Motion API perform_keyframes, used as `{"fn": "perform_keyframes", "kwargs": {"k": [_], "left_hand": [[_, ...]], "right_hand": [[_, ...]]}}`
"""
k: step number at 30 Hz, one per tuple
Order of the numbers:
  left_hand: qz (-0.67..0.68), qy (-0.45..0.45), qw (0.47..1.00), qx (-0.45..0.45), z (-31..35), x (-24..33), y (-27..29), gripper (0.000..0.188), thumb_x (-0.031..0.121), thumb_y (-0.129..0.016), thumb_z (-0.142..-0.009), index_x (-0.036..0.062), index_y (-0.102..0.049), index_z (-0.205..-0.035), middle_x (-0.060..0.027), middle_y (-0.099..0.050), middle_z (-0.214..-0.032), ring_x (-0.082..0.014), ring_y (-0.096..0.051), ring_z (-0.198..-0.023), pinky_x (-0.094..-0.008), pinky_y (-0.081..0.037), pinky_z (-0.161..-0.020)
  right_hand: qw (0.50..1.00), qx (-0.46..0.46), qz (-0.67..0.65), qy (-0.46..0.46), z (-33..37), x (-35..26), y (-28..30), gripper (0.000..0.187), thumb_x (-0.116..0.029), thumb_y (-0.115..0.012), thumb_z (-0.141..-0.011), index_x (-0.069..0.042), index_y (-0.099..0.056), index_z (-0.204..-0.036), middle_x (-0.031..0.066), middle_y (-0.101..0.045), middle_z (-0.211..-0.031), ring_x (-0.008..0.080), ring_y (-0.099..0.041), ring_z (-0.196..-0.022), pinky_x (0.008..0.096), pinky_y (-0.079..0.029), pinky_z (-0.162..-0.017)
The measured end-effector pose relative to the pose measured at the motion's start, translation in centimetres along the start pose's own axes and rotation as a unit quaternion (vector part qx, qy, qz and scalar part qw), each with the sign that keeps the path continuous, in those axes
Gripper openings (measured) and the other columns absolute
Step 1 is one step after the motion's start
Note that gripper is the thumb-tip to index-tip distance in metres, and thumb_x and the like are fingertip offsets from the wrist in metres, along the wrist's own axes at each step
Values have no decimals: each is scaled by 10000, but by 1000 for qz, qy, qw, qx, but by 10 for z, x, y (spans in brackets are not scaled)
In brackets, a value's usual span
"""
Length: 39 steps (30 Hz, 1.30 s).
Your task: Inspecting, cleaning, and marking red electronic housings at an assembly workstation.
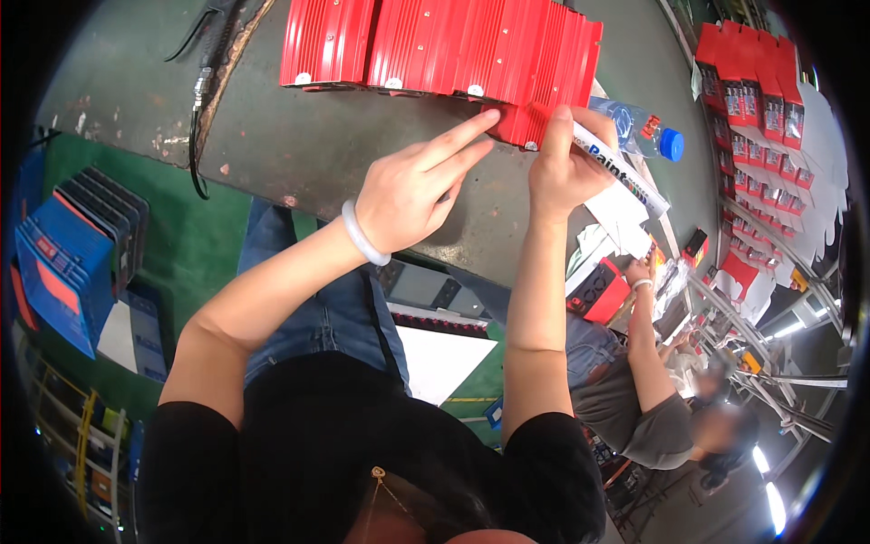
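Several red ribbed metal housings (435,47) stand in a row along the far side of the grey-green worktop. White round spots show at their near lower edges. A smaller red part (521,125) juts toward me from the row's right end. My left hand (408,190), with a pale bangle at the wrist, has its index and middle fingers stretched out, the tips at this part's left edge. In my right hand (571,168) is a thick white marker pen (625,172), held between thumb and fingers, its body slanting down to the right. Its tip is hidden behind my fingers.
A clear bottle with a blue cap (671,145) lies right of the housings. A black cable with a metal connector (201,86) hangs over the worktop (118,100) at left. Blue bins (68,254) are stacked lower left. At right, a co-worker (634,399) handles a red unit (598,290).
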<state>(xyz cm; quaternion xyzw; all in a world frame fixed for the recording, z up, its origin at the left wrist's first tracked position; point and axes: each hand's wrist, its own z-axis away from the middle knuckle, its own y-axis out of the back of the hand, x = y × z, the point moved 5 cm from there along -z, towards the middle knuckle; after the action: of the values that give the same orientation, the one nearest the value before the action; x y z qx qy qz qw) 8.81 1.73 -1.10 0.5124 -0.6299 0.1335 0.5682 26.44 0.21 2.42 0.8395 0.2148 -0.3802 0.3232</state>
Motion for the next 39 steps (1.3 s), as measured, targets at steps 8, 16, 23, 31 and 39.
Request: {"fn": "perform_keyframes", "kwargs": {"k": [8, 16, 23, 31, 39], "left_hand": [[-13, -7, 1000, 3, -14, 1, -7, 493, -60, -613, -754, 59, -639, -1232, -40, -552, -1415, -241, -688, -956, -318, -562, -746], [-21, -12, 1000, 4, -13, -3, -9, 492, -58, -614, -753, 49, -636, -1233, -41, -553, -1412, -234, -692, -940, -319, -567, -752], [-19, -6, 1000, -1, -12, -5, -11, 477, -55, -618, -755, 41, -640, -1222, -41, -558, -1405, -230, -694, -925, -319, -568, -748], [-16, -4, 1000, -6, -13, -5, -9, 474, -58, -613, -756, 36, -641, -1219, -42, -563, -1400, -227, -695, -927, -316, -568, -746], [-3, -9, 1000, 5, -13, -6, -10, 481, -67, -602, -750, 31, -640, -1220, -41, -560, -1406, -227, -695, -942, -313, -569, -742]], "right_hand": [[999, -8, 20, 34, 0, -1, -1, 105, 1, -724, -810, 13, -624, -781, 66, -635, -690, 116, -559, -564, 243, -434, -528], [993, -34, 45, 102, -4, -4, -3, 120, 20, -720, -789, 2, -606, -760, 89, -622, -652, 204, -562, -532, 297, -435, -526], [986, -65, 52, 144, -3, -4, -7, 137, 55, -667, -852, -7, -555, -804, 43, -576, -654, 100, -482, -556, 246, -360, -531], [990, -60, 38, 122, -1, -3, -3, 136, 57, -657, -854, -3, -547, -803, 47, -581, -656, 101, -485, -563, 246, -372, -542], [997, -40, -23, 67, -1, -1, 2, 101, 23, -655, -867, 10, -563, -825, 64, -603, -678, 104, -498, -573, 251, -382, -546]]}}
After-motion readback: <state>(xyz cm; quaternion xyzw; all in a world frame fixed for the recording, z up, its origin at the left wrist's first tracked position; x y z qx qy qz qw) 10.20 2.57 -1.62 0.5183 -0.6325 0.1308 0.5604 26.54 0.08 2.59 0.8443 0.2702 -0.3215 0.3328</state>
